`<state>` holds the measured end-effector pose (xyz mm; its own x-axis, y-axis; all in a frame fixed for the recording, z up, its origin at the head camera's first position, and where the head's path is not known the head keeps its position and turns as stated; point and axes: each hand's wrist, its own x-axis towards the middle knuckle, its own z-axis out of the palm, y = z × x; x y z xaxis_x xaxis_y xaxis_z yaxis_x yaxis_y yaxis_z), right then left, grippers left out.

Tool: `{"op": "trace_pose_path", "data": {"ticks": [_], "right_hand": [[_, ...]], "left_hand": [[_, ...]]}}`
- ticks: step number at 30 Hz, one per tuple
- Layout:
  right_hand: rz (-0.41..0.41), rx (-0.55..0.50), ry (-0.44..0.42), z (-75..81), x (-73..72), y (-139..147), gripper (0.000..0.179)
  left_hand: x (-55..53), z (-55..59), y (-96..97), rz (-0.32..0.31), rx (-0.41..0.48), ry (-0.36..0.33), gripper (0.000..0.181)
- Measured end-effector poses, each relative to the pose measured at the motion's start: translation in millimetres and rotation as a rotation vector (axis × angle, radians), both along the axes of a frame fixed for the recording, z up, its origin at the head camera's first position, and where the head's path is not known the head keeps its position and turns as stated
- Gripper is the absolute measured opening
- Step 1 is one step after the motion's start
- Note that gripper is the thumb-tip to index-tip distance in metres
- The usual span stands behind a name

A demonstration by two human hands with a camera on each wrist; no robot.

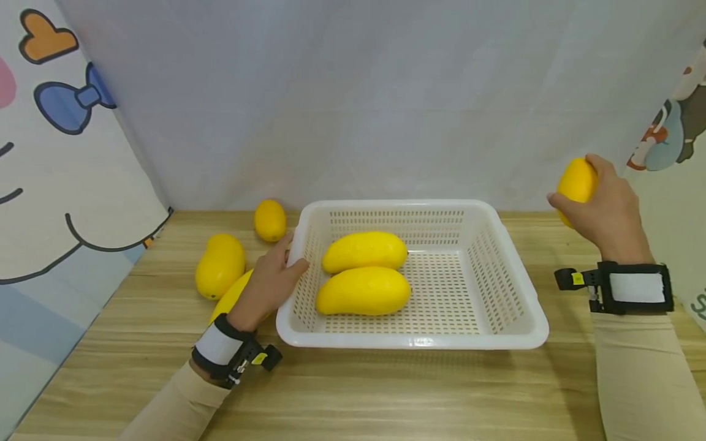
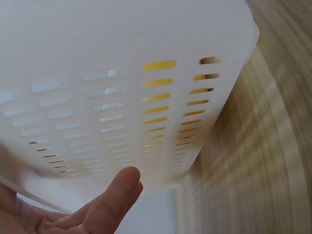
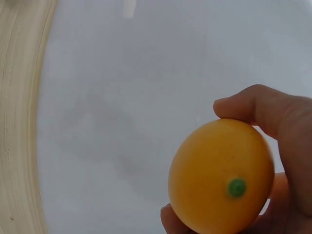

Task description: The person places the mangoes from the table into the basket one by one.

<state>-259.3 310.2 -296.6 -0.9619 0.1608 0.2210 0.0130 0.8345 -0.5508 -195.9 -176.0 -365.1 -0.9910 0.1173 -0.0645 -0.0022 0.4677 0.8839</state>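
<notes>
A white plastic basket (image 1: 413, 340) with slotted walls stands mid-table in the head view. Two long yellow mangoes lie inside it on the left, a rear mango (image 1: 365, 251) and a front mango (image 1: 364, 291). My left hand (image 1: 267, 285) grips the basket's left rim, thumb over the edge and fingers against the outer wall (image 2: 122, 29). Up to the right of the basket, my right hand (image 1: 612, 208) holds a smaller mango (image 1: 576, 182) in the air between thumb and fingers. The right wrist view shows a green stem spot on this mango (image 3: 214, 170).
Left of the basket lie more mangoes: one by the back edge (image 1: 270, 220), a larger one (image 1: 220, 266), and one partly hidden under my left forearm (image 1: 234, 297). A pale cloth (image 1: 386, 104) hangs behind the wooden table (image 1: 386, 398). Cartoon-printed sheets flank both sides.
</notes>
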Motion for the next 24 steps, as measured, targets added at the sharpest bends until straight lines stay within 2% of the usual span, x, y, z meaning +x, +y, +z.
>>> {"op": "trace_pose_path", "data": {"ticks": [11, 24], "right_hand": [[0.012, -0.022, 0.051, 10.6, 4.5, -11.8, 0.086], [0.022, -0.034, 0.062, 22.8, 12.6, -22.6, 0.087]], "left_hand": [[0.2, 0.0, 0.6, 0.001, -0.004, -0.001, 0.065], [0.5, 0.4, 0.2, -0.005, -0.010, 0.003, 0.065]]}}
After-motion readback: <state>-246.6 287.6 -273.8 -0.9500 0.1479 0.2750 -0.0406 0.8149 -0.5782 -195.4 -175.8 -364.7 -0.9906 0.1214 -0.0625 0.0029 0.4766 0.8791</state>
